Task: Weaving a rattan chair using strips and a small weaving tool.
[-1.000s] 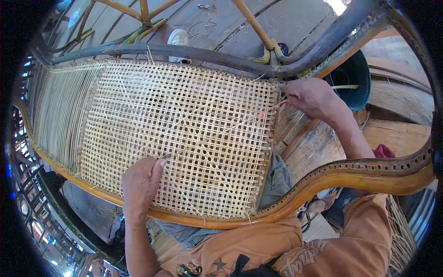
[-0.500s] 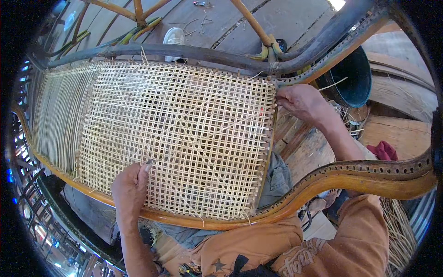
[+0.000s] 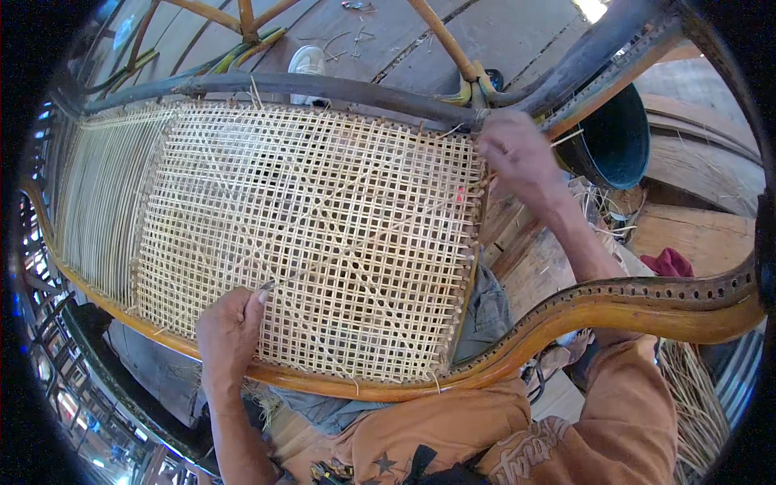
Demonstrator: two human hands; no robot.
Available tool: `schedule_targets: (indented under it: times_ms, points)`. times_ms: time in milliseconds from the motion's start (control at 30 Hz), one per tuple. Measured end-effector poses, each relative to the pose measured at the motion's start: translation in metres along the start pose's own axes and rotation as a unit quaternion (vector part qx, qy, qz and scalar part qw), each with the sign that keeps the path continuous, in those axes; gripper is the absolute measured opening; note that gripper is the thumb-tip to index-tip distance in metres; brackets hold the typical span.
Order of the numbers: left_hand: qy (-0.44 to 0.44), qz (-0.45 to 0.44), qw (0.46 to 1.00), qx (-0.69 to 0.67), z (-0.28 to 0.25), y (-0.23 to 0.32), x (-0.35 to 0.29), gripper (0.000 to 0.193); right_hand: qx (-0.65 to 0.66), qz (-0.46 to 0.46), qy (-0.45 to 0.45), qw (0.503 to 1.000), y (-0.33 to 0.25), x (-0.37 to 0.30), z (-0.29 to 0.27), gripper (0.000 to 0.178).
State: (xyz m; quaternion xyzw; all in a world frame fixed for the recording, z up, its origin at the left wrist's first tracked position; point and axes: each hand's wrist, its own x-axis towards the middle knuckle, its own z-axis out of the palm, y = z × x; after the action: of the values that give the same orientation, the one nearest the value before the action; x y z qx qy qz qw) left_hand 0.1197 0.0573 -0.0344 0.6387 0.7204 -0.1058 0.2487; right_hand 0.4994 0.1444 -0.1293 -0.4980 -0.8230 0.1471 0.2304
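A woven cane panel [image 3: 323, 242] stretches across a curved rattan frame [image 3: 380, 392] over my lap. My left hand [image 3: 229, 335] rests at the near part of the weave, thumb and fingers closed on a small metal-tipped tool [image 3: 267, 285] whose tip touches the cane. From beside that tip a loose diagonal strand runs up and right across the weave. My right hand [image 3: 519, 155], blurred by motion, is curled at the panel's far right corner. A pale cane strand [image 3: 567, 138] sticks out past its back; the fingertips are partly hidden.
A dark bucket [image 3: 618, 141] stands beyond my right hand. Drilled holes line the frame's right arm [image 3: 647, 293]. Cane bundles [image 3: 699, 400] lie at the lower right, near a dark red cloth [image 3: 669, 263]. Wooden boards [image 3: 703, 174] lie at right; a white shoe [image 3: 307, 63] shows behind the frame.
My right hand has moved up and slightly left, toward the panel's far corner. Less of the strand beyond it shows. The left hand stays almost in place.
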Motion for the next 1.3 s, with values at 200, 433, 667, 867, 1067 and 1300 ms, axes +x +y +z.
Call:
schedule_targets:
  times_ms: [200,433,667,867,1067,1300]
  points:
    - [0.022,0.008,1.000,0.001,-0.004,-0.004,-0.003,0.032,0.057,0.211,0.157,0.963,0.012,-0.010,-0.018,0.014]
    - [0.006,-0.023,1.000,0.004,-0.006,-0.013,-0.014,0.032,0.078,0.247,-0.256,0.931,0.003,-0.024,-0.026,0.019]
    - [0.022,-0.018,0.999,-0.014,-0.004,-0.016,-0.016,0.032,-0.010,0.180,-0.281,0.943,0.008,-0.026,-0.025,0.018]
    - [0.031,-0.031,0.999,0.011,-0.007,-0.024,-0.023,0.034,-0.057,0.142,-0.291,0.945,0.002,-0.026,-0.016,0.015]
    - [0.020,-0.073,0.997,0.028,-0.010,-0.036,-0.031,0.035,-0.055,0.224,-0.272,0.934,0.001,-0.017,-0.020,0.016]
    - [0.034,-0.084,0.994,0.054,-0.019,-0.051,-0.050,0.037,-0.105,0.237,-0.320,0.911,-0.001,-0.011,-0.019,0.016]
